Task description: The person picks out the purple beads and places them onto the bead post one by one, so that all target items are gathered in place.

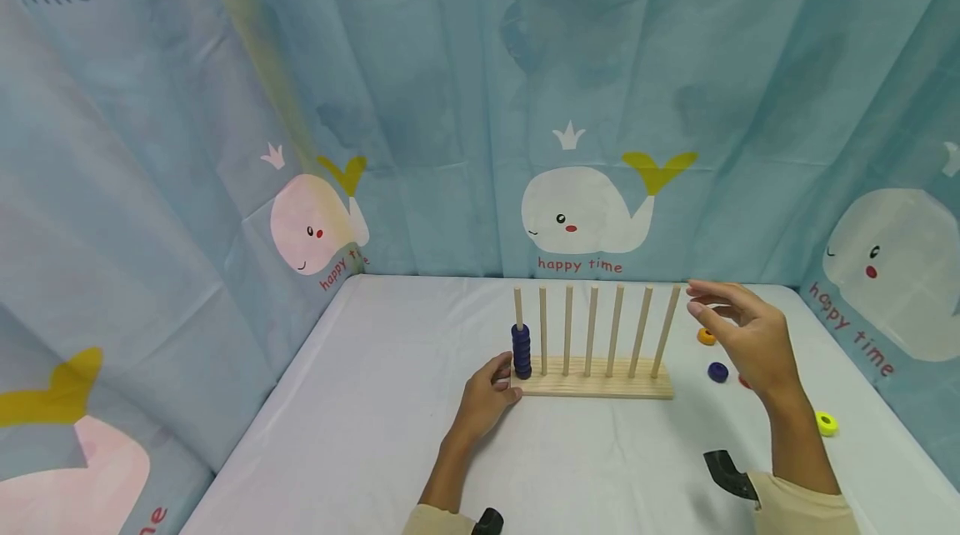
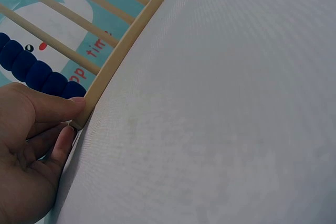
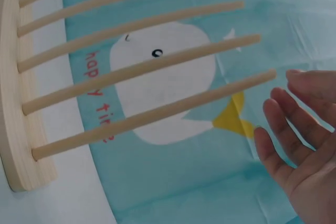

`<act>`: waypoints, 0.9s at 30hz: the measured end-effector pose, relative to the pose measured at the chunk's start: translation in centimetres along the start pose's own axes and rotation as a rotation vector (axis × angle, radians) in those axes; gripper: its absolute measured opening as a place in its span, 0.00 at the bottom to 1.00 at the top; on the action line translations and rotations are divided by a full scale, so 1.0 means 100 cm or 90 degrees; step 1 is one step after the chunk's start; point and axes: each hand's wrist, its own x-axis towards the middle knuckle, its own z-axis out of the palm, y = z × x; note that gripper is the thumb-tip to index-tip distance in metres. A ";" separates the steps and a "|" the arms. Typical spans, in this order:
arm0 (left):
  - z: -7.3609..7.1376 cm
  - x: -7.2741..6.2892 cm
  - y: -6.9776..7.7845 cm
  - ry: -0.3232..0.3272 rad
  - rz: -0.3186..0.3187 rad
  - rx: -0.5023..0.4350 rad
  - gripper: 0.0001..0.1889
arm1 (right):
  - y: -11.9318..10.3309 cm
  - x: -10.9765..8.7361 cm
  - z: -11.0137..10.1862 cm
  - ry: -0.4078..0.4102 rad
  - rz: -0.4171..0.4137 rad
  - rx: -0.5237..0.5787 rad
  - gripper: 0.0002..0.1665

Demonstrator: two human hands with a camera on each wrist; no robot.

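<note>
A wooden peg stand (image 1: 596,387) with a row of upright pegs stands on the white table. Its leftmost peg carries a stack of several dark blue rings (image 1: 521,353); the other pegs are bare. My left hand (image 1: 480,403) grips the left end of the base, thumb and fingers at its edge in the left wrist view. By the top of the rightmost peg (image 3: 157,114) is my right hand (image 1: 756,343), raised, its fingers loosely bent and apart from the peg. Nothing shows between those fingers in the right wrist view.
Loose rings lie right of the stand: an orange ring (image 1: 707,337), a dark blue ring (image 1: 717,372), a red ring (image 1: 744,382) partly behind my right hand, and a yellow ring (image 1: 827,424) beside the forearm. A blue whale-print curtain (image 1: 450,218) surrounds the table's far side.
</note>
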 end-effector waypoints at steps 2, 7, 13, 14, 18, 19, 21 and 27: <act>0.000 0.000 0.000 0.000 0.001 0.000 0.33 | 0.004 -0.001 -0.001 0.001 0.005 -0.006 0.20; 0.001 0.000 -0.001 -0.002 0.002 -0.001 0.33 | 0.015 -0.002 -0.004 0.000 0.026 -0.015 0.21; 0.000 0.000 -0.002 0.000 0.002 -0.003 0.33 | 0.027 -0.005 -0.004 0.001 0.073 -0.026 0.21; 0.000 0.001 -0.002 0.000 0.000 -0.003 0.33 | 0.030 -0.005 -0.005 0.002 0.081 -0.031 0.21; 0.000 0.001 -0.002 -0.001 0.001 -0.006 0.33 | 0.039 -0.007 -0.006 0.009 0.107 -0.049 0.20; 0.000 0.001 -0.002 -0.001 0.002 -0.007 0.33 | 0.042 -0.008 -0.006 0.009 0.112 -0.050 0.20; 0.000 0.001 -0.001 -0.001 0.002 -0.006 0.33 | 0.046 -0.009 -0.007 0.004 0.120 -0.053 0.21; 0.002 0.000 -0.001 0.009 -0.012 0.003 0.33 | 0.063 -0.013 -0.010 -0.028 0.144 -0.068 0.22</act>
